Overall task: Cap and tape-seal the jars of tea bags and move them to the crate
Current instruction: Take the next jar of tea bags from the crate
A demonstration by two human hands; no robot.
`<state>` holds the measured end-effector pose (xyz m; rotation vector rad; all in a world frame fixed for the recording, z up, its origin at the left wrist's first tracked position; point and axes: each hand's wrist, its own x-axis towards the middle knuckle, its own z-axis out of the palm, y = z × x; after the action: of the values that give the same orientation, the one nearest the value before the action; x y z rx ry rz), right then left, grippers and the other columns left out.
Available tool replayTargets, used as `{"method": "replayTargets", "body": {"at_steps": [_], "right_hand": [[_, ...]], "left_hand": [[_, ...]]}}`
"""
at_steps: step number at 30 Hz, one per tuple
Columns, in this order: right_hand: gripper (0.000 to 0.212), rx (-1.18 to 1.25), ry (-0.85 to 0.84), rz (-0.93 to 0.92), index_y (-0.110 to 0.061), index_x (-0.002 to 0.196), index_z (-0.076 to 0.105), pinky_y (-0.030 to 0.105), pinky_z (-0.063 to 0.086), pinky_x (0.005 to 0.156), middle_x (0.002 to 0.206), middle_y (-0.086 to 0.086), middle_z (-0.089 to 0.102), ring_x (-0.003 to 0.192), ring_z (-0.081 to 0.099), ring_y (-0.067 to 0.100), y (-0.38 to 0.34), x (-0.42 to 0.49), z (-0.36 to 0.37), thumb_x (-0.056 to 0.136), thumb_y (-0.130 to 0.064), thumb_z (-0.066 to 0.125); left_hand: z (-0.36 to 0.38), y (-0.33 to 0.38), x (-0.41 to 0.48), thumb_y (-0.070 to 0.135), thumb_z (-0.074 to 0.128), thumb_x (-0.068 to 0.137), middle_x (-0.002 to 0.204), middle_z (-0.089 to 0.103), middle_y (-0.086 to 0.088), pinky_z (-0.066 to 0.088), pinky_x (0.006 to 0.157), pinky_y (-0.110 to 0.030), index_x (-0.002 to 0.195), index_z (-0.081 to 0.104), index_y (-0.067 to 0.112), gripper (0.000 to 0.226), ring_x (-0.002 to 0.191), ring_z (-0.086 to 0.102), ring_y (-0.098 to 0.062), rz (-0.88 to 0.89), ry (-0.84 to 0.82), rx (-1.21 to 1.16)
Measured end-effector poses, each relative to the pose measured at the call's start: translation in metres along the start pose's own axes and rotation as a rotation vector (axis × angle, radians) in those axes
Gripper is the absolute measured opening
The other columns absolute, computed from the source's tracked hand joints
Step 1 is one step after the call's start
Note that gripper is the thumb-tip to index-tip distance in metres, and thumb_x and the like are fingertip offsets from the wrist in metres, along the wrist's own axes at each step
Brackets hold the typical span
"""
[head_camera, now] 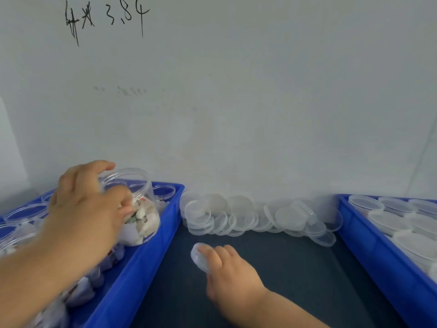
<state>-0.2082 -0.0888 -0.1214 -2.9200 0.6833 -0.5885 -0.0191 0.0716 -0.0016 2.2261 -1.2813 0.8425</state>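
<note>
Gripping an uncapped tea-bag jar over the left blue crate, left hand; right hand pinches a clear lid. Wall writing reads "3.8", rest illegible.

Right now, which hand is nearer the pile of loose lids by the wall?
Right. The right hand, pinching one lid, sits just in front of the pile; the left hand grips a jar over the blue bin.

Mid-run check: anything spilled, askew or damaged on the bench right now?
Nothing spilled or broken shows. The left hand grips an uncapped jar tilted over the left crate, tea bags inside. The right hand holds one lid. Spare lids lie in a loose, overlapping heap against the wall, not stacked.
</note>
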Motion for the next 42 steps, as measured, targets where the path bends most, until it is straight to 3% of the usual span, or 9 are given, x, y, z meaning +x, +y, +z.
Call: {"method": "replayTargets", "body": {"at_steps": [8,11,14,16,19,22,29,36,42], "right_hand": [[0.044,0.559,0.292,0.396,-0.065,0.111,0.049,0.002,0.04,0.074,0.101,-0.026,0.062,0.097,0.056,-0.013,0.02,-0.122,-0.073,0.094,-0.026,0.062],[0.05,0.709,0.379,0.52,-0.075,0.117,0.041,0.018,0.051,0.071,0.084,-0.011,0.071,0.08,0.068,-0.001,0.027,-0.156,-0.096,0.097,-0.031,0.056],[0.038,0.866,0.442,0.619,-0.062,0.113,0.058,0.045,0.059,0.079,0.072,0.0,0.068,0.069,0.07,0.013,0.029,-0.181,-0.105,0.102,-0.027,0.049],[0.039,0.939,0.453,0.682,-0.053,0.107,0.065,0.049,0.054,0.092,0.081,-0.007,0.068,0.08,0.07,0.014,0.027,-0.19,-0.103,0.103,-0.018,0.048],[0.038,0.863,0.437,0.653,-0.055,0.108,0.056,0.023,0.041,0.098,0.118,-0.042,0.054,0.12,0.055,0.002,0.016,-0.2,-0.097,0.096,-0.019,0.06],[0.055,0.906,0.451,0.686,-0.048,0.126,0.05,0.004,0.044,0.073,0.111,-0.018,0.067,0.098,0.061,-0.008,0.01,-0.206,-0.089,0.085,-0.022,0.076],[0.043,0.959,0.559,0.754,-0.048,0.109,0.061,0.01,0.046,0.06,0.091,-0.009,0.069,0.081,0.064,-0.003,-0.004,-0.191,-0.089,0.074,-0.036,0.083],[0.043,0.804,0.316,0.516,-0.061,0.095,0.065,0.014,0.046,0.089,0.117,-0.041,0.054,0.111,0.053,-0.014,-0.022,-0.176,-0.07,0.054,-0.059,0.079],[0.05,0.678,0.293,0.388,-0.063,0.096,0.064,0.002,0.039,0.086,0.124,-0.044,0.045,0.118,0.042,-0.021,-0.025,-0.177,-0.07,0.048,-0.077,0.071]], "left_hand": [[-0.043,0.092,-0.104,0.018,0.092,0.059,0.143,0.046,0.008,0.045,0.078,-0.027,0.073,0.049,0.041,0.051,0.108,0.061,-0.008,0.142,-0.116,-0.489],[-0.024,0.127,-0.146,0.018,0.086,0.077,0.15,0.02,0.03,0.03,0.083,-0.006,0.075,0.059,0.033,0.031,0.13,0.046,0.007,0.111,-0.269,-0.616],[-0.012,0.152,-0.172,0.02,0.088,0.076,0.157,0.028,0.015,0.029,0.068,0.007,0.094,0.067,0.035,0.031,0.099,0.037,0.03,0.16,-0.388,-0.635],[-0.006,0.162,-0.184,0.036,0.067,0.096,0.158,-0.002,0.027,0.029,0.076,0.007,0.114,0.06,0.037,0.02,0.097,0.037,0.031,0.141,-0.459,-0.622],[0.007,0.168,-0.198,0.039,0.058,0.101,0.148,-0.014,0.039,0.029,0.079,0.004,0.116,0.058,0.042,0.015,0.108,0.039,0.026,0.16,-0.438,-0.587],[0.021,0.172,-0.204,0.036,0.065,0.097,0.151,-0.002,0.036,0.032,0.077,0.002,0.119,0.055,0.048,0.027,0.119,0.038,0.017,0.172,-0.398,-0.659],[0.053,0.164,-0.219,0.048,0.092,0.061,0.145,0.014,0.044,0.029,0.105,-0.005,0.141,-0.005,0.06,0.126,0.133,0.033,0.021,-0.203,-0.573,-1.173],[0.083,0.163,-0.223,0.06,0.09,0.063,0.138,0.056,0.029,0.046,0.108,-0.031,0.142,0.041,0.054,0.094,0.127,0.053,0.007,-0.045,-0.68,-1.15],[0.076,0.157,-0.228,0.066,0.083,0.058,0.121,0.039,0.04,0.044,0.086,-0.008,0.123,0.036,0.065,0.081,0.115,0.046,0.019,-0.156,-0.531,-1.045]]}}
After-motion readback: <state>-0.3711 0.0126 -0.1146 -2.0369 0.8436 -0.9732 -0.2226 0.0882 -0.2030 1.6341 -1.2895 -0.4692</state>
